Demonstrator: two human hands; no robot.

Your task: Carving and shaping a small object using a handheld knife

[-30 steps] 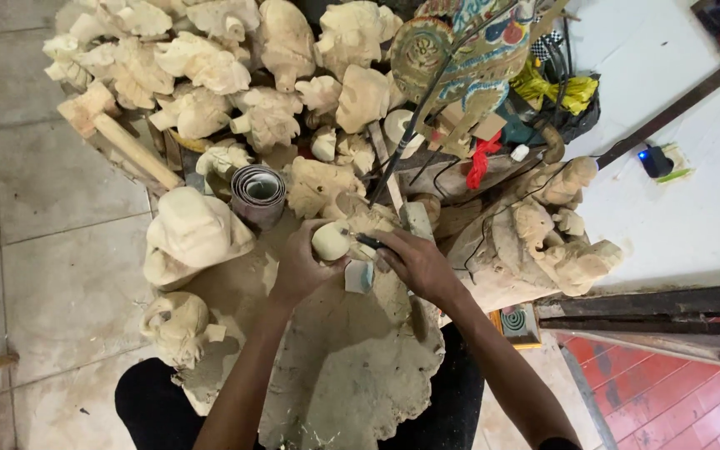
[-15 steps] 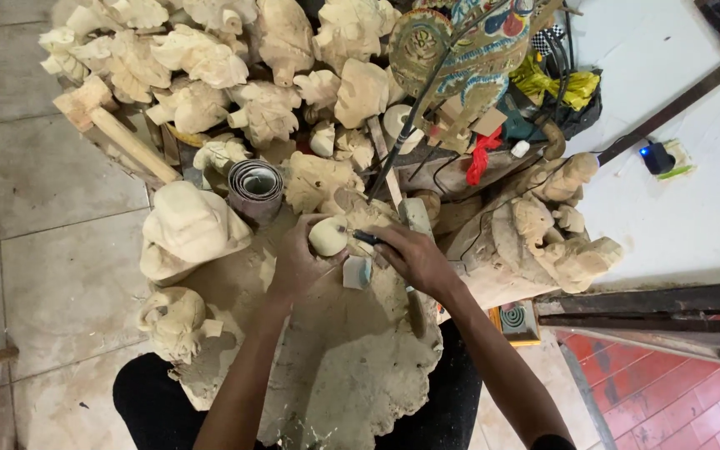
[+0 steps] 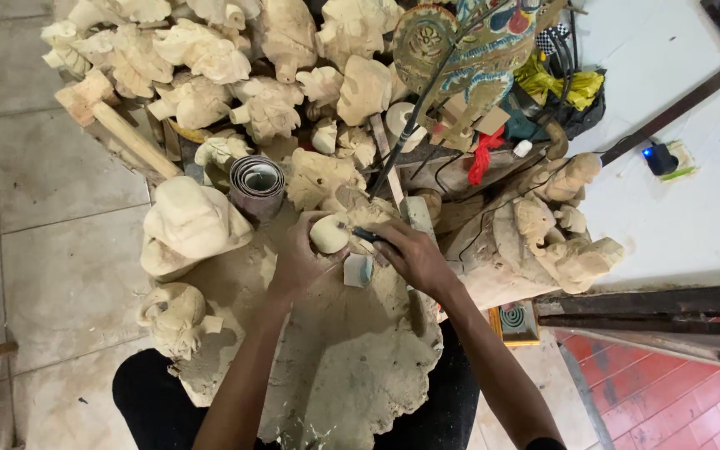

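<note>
My left hand (image 3: 300, 260) grips a small rounded pale wood carving (image 3: 327, 234) over a dusty cloth (image 3: 352, 367) on my lap. My right hand (image 3: 410, 252) holds a thin dark tool (image 3: 360, 234) whose tip touches the carving's right side. A small pale block (image 3: 357, 270) lies on the cloth just below the two hands.
Several unfinished pale wood carvings (image 3: 210, 75) are heaped ahead, with a larger one (image 3: 187, 223) at left and another (image 3: 173, 315) by my left knee. A roll of sandpaper (image 3: 257, 185), a wooden mallet (image 3: 110, 125), a painted figure (image 3: 477, 50) and carved figures (image 3: 560, 242) surround me.
Both hands and the small carving stay together; the view has shifted slightly, and the tool tip works at the carving's side.
</note>
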